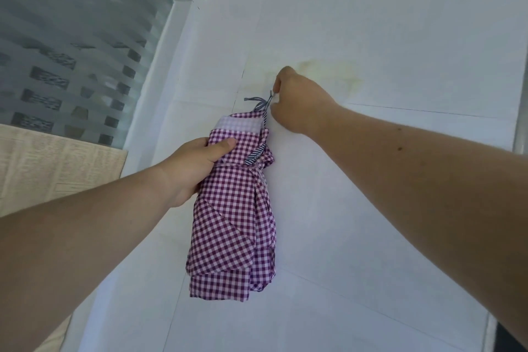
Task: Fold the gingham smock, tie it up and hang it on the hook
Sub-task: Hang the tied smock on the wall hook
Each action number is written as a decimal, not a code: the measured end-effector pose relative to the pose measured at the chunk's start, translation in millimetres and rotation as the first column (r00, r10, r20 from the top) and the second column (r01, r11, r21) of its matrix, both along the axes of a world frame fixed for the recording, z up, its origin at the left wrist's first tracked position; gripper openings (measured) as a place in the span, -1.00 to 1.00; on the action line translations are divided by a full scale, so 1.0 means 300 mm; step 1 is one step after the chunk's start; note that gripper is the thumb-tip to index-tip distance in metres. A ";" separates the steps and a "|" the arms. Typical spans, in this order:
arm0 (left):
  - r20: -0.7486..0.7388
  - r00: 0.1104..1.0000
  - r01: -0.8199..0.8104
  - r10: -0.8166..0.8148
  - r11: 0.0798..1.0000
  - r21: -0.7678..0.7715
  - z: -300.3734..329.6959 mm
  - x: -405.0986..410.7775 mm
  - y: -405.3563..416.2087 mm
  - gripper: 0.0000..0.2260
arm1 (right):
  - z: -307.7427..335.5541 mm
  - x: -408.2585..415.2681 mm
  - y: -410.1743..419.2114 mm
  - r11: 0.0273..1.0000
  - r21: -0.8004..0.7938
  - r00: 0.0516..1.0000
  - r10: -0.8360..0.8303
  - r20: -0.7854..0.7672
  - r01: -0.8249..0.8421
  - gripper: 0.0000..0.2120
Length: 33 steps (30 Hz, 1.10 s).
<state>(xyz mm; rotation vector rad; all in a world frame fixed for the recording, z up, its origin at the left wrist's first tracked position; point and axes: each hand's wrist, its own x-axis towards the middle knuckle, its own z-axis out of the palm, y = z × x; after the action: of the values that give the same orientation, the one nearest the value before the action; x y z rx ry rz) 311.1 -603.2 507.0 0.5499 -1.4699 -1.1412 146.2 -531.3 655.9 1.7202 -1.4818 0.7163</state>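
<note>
The folded, tied gingham smock (234, 208) hangs against the white wall (371, 180). My left hand (194, 166) grips its upper part to carry the weight, so my right hand (297, 100) can pinch the striped loop (264, 104) toward a hook I cannot make out.

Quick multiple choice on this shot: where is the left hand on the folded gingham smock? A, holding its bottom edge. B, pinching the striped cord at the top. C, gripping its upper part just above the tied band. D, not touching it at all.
C: the left hand grips the upper part of the gingham smock, thumb across the fabric just above the tied band, while the right hand pinches the striped cord at the top.
</note>
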 end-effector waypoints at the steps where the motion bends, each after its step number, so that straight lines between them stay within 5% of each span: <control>1: 0.020 1.000 0.011 -0.011 1.000 0.008 -0.011 0.004 0.005 -0.51 | -0.034 0.001 0.015 1.000 0.016 0.999 0.026 0.045 -0.027 -0.84; 3: 0.050 0.998 0.044 -0.045 0.999 0.024 -0.038 0.007 0.010 -0.45 | -0.101 0.003 0.037 0.996 0.085 0.996 0.005 0.094 -0.013 -0.90; 6: 0.070 0.994 0.081 -0.086 0.994 0.070 -0.091 0.019 0.022 -0.38 | -0.198 0.014 0.066 0.975 0.221 0.984 -0.049 0.169 0.011 -0.63; 8: 0.089 0.990 0.099 -0.107 0.991 0.091 -0.127 0.026 0.031 -0.38 | -0.246 0.024 0.079 0.931 0.350 0.950 -0.014 0.312 -0.101 -0.57; 11: 0.074 0.987 0.132 -0.141 0.984 0.118 -0.167 0.030 0.042 -0.40 | -0.315 0.025 0.082 0.807 0.475 0.827 0.028 0.562 -0.351 -0.73; 14: 0.057 0.985 0.151 -0.163 0.973 0.176 -0.196 0.030 0.050 -0.43 | -0.386 0.017 0.068 0.797 0.429 0.775 0.077 0.627 -0.426 -0.77; 20: 0.233 0.937 0.185 -0.260 0.936 0.300 -0.262 0.043 0.087 -0.44 | -0.501 -0.001 0.065 0.744 0.511 0.768 0.004 0.641 -0.430 -0.48; 24: 0.246 0.927 0.178 -0.283 0.910 0.374 -0.309 0.046 0.096 -0.45 | -0.556 0.011 0.076 0.674 0.417 0.658 0.136 0.741 -0.609 -0.61; 28: 0.156 0.932 0.252 -0.326 0.897 0.363 -0.332 0.035 0.104 -0.45 | -0.604 0.017 0.078 0.586 0.236 0.373 0.122 0.920 -0.775 -0.69; 33: 0.133 0.948 0.228 -0.288 0.911 0.344 -0.335 0.031 0.124 -0.50 | -0.638 -0.016 0.086 0.547 0.228 0.345 0.120 0.931 -0.805 -0.94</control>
<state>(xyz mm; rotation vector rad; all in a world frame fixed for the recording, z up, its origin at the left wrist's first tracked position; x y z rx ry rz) 320.3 -566.1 406.3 0.7153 -1.5520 -1.5971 141.3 -505.6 464.5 2.7295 -1.9966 1.7657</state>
